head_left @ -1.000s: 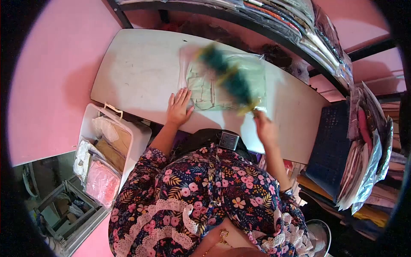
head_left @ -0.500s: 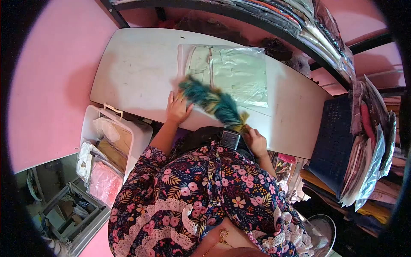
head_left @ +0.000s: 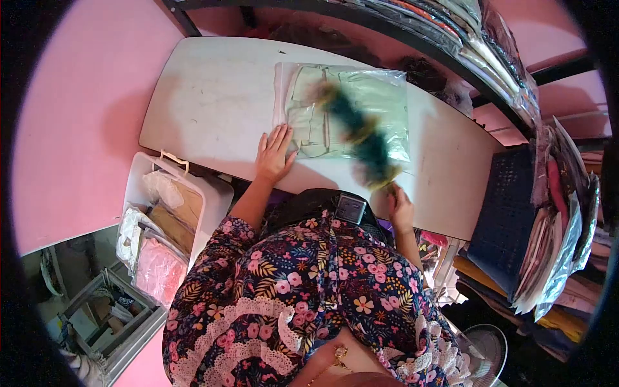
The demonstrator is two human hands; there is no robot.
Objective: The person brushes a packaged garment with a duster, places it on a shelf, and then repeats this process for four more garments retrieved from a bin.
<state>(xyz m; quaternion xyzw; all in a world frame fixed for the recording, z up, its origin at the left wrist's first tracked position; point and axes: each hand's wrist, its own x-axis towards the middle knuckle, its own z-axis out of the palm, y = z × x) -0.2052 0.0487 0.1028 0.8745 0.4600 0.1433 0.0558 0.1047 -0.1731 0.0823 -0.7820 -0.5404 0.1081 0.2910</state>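
Note:
My right hand (head_left: 401,208) is closed around the handle end of a fluffy green and yellow duster (head_left: 367,138), blurred by motion. The duster's head passes over a folded pale green garment in a clear plastic bag (head_left: 383,97), which lies flat toward the back of the white table (head_left: 213,97). My left hand (head_left: 276,155) rests flat on the table with its fingers stretched out. Its fingertips are right at the lower left corner of the bag.
Left of the table stands a white bin (head_left: 205,219) of bagged clothes. A dark blue basket (head_left: 500,206) holding upright bagged garments is at the right. Above the table's back edge runs a shelf (head_left: 412,42) stacked with packed clothes. A fan (head_left: 487,351) stands at lower right.
The duster has swung up and to the right, from the table's near side onto the bag. My right hand moved right with it; my left hand shifted slightly right, up to the bag.

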